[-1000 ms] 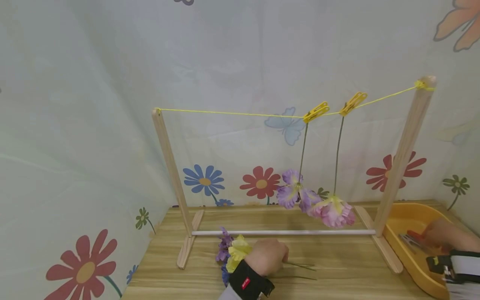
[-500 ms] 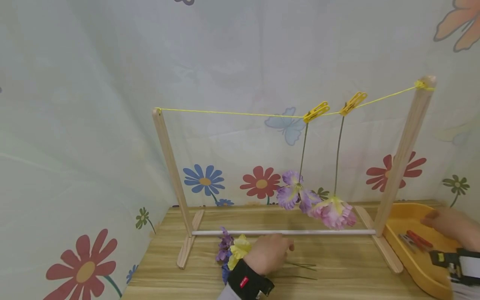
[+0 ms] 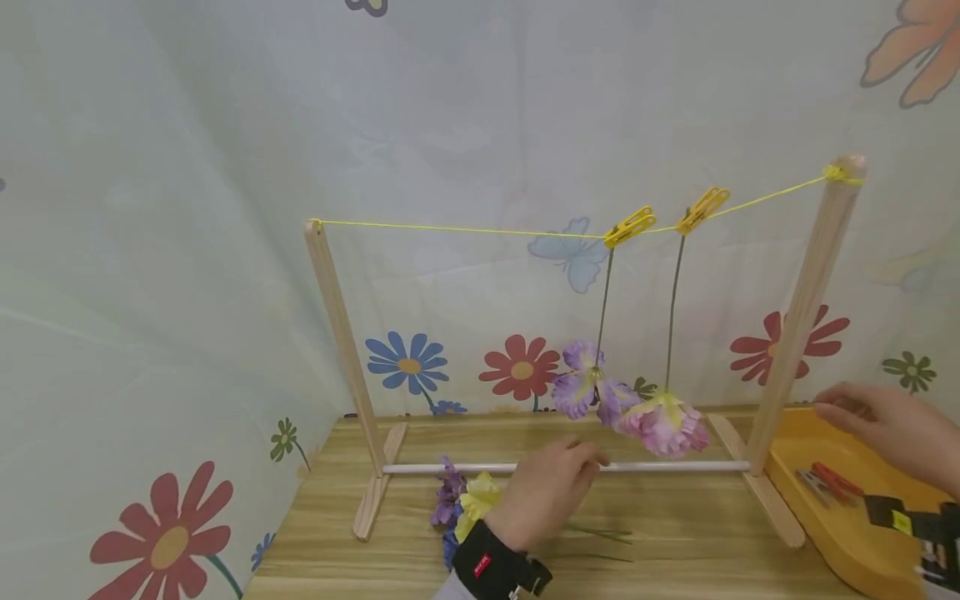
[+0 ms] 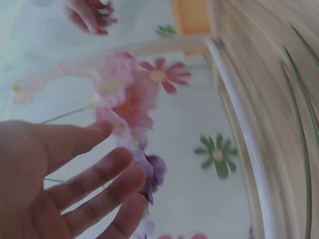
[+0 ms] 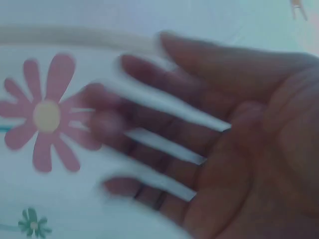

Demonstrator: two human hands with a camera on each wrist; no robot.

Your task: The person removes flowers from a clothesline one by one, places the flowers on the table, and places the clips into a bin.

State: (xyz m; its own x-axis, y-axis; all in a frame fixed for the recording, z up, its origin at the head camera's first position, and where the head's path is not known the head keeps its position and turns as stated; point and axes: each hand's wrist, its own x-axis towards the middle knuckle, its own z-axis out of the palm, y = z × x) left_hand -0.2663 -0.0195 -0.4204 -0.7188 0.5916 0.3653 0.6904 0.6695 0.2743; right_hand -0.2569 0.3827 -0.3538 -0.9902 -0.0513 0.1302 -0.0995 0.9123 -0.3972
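My left hand (image 3: 551,492) is raised just above the table, fingers apart and holding nothing. Beside its wrist lie loose artificial flowers: a yellow one (image 3: 478,500), a purple one (image 3: 448,492) and a blue one (image 3: 450,546), stems pointing right. My right hand (image 3: 892,425) hovers over the yellow tray (image 3: 862,542); its fingers (image 5: 144,117) are loosely bent and empty. A red clothespin (image 3: 837,481) and a grey clothespin (image 3: 813,489) lie in that tray. From the yellow line (image 3: 450,227), yellow clothespins (image 3: 630,227) hold a lilac flower (image 3: 588,387) and a pink flower (image 3: 667,425) upside down.
Wooden posts, left (image 3: 337,333) and right (image 3: 806,317), carry the line. A white rod (image 3: 682,467) joins their feet low over the wooden table (image 3: 315,567). Behind hangs a cloth (image 3: 450,108) printed with flowers and butterflies.
My right hand has left the clothespins in the tray and risen above it. My left hand has lifted off the flower stems, moving slightly up and right.
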